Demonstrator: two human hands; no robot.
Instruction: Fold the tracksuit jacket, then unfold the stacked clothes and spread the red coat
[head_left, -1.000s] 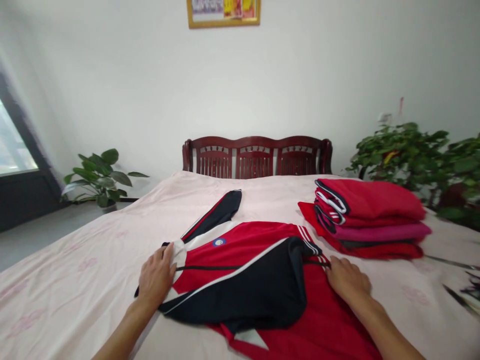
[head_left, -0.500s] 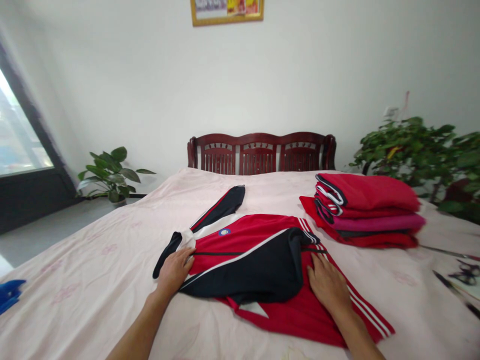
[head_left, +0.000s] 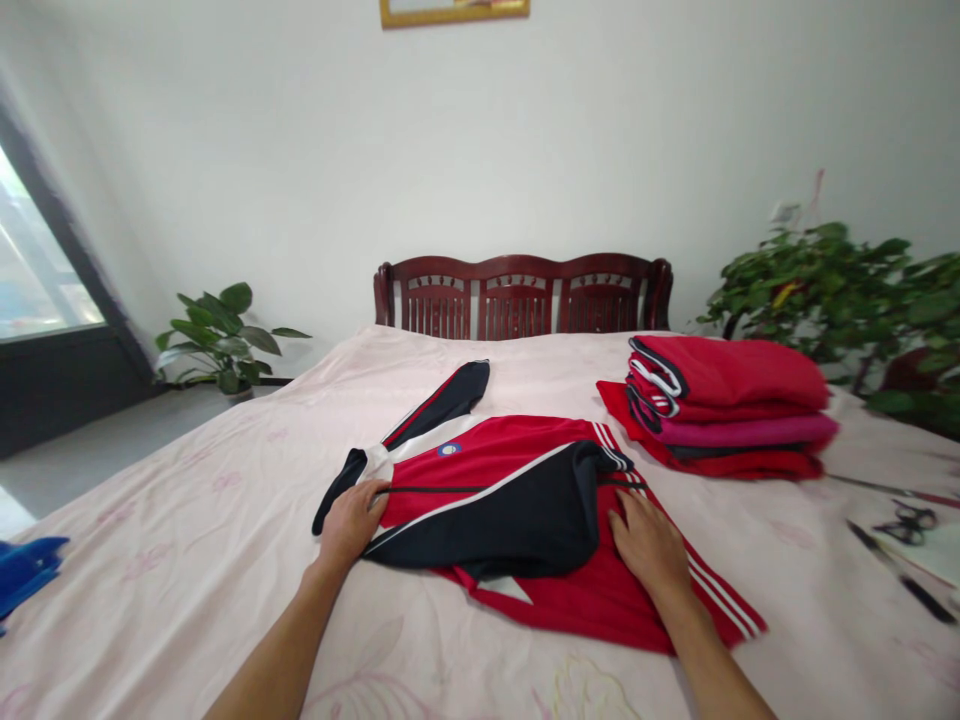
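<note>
A red, navy and white tracksuit jacket (head_left: 517, 440) lies on the bed, front up, its collar to the left and striped hem to the right. One navy sleeve (head_left: 442, 400) stretches away toward the headboard; the other (head_left: 502, 515) is folded across the body. At the collar end, my left hand (head_left: 352, 520) is closed on the jacket edge where the dark zip line begins. My right hand (head_left: 649, 540) grips the front edge near the hem, its thumb apart from the fingers. Some fingertips are hidden in the cloth.
A stack of folded red and magenta clothes (head_left: 735, 410) stands at right. Nearer the right edge lie black scissors (head_left: 907, 522) and a dark-handled knife (head_left: 900, 575). A blue item (head_left: 30, 575) is at far left. Behind is a wooden headboard (head_left: 517, 300).
The view has tilted slightly down. Both hands stay at the jacket's two ends, with the left fingers more curled and the zip line straighter between them. The folded sleeve still lies across the body.
</note>
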